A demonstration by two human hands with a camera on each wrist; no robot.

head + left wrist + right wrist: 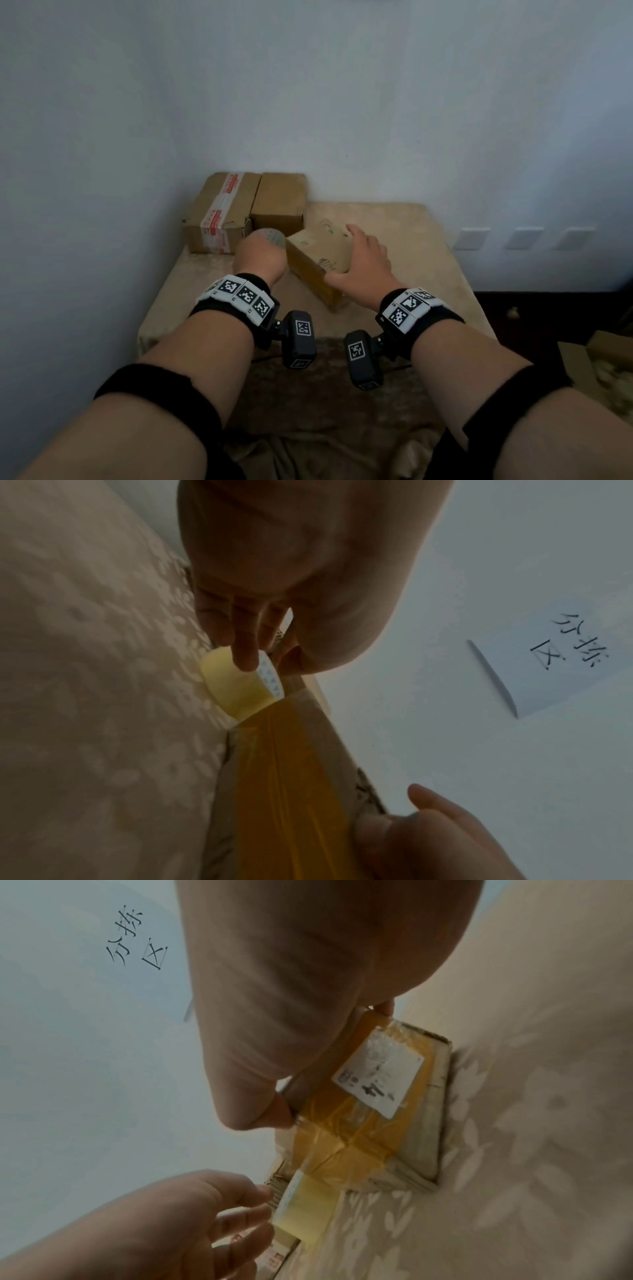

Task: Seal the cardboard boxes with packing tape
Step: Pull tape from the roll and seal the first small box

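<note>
A small cardboard box [317, 255] lies tilted on the cloth-covered table [428, 260]. My right hand [358, 255] grips it from above, with the fingers over the far edge and the thumb on the near corner. In the right wrist view the box [377, 1123] carries yellow tape strips and a white label [378, 1080]. My left hand [263, 248] pinches a roll of yellowish packing tape [270, 236] at the box's left end. The left wrist view shows the roll [236, 688] against the box, with a yellow tape strip [287, 777] running along the box's side.
Two more cardboard boxes stand at the table's back left corner against the wall: one with red and white tape [219, 212], one plain [279, 202]. An open carton [603, 363] sits low at the right. A handwritten paper sign [565, 653] hangs on the wall.
</note>
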